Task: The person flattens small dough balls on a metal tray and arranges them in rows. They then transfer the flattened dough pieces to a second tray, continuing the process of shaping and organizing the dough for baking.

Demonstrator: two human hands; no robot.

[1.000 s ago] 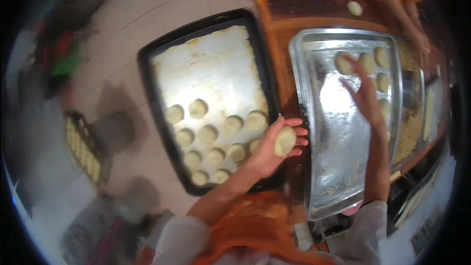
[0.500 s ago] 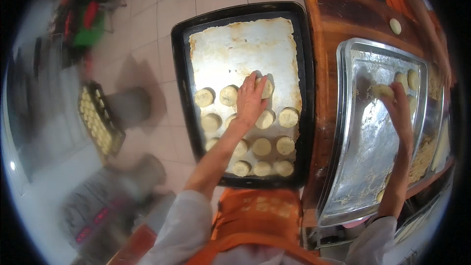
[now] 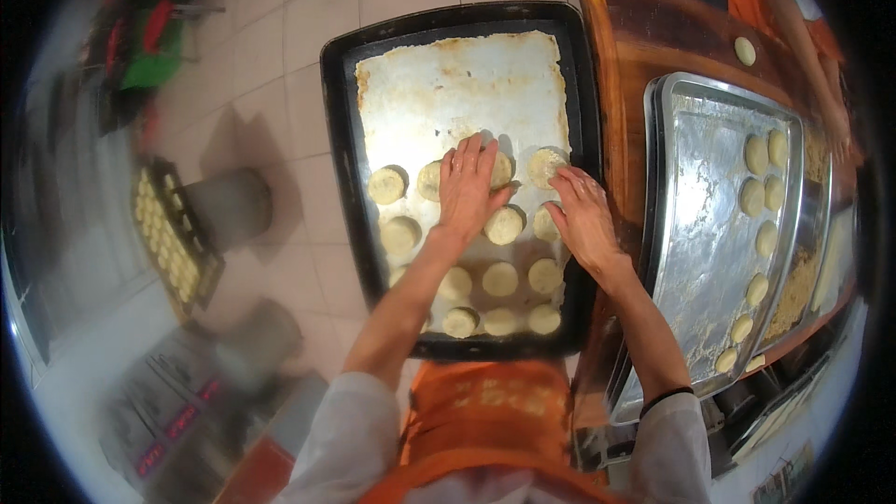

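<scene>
A black baking tray point(image 3: 341, 145) with a pale floured lining sits below me, holding several round dough discs point(image 3: 501, 278) in rows. My left hand point(image 3: 467, 189) lies flat, palm down, over the discs in the far row, fingers spread. My right hand point(image 3: 583, 215) rests at the tray's right side, fingers apart, touching a disc point(image 3: 546, 166) near the right edge. Neither hand grips anything.
A silver metal tray point(image 3: 709, 233) on a brown wooden counter point(image 3: 644, 37) at the right carries several dough discs along its right side. Another person's arm point(image 3: 803, 28) reaches in at the top right. A small tray of pieces point(image 3: 173, 238) sits on a stool at the left.
My right hand has come off the silver tray and moved left onto the black tray. My left hand stays pressed over the far row of discs.
</scene>
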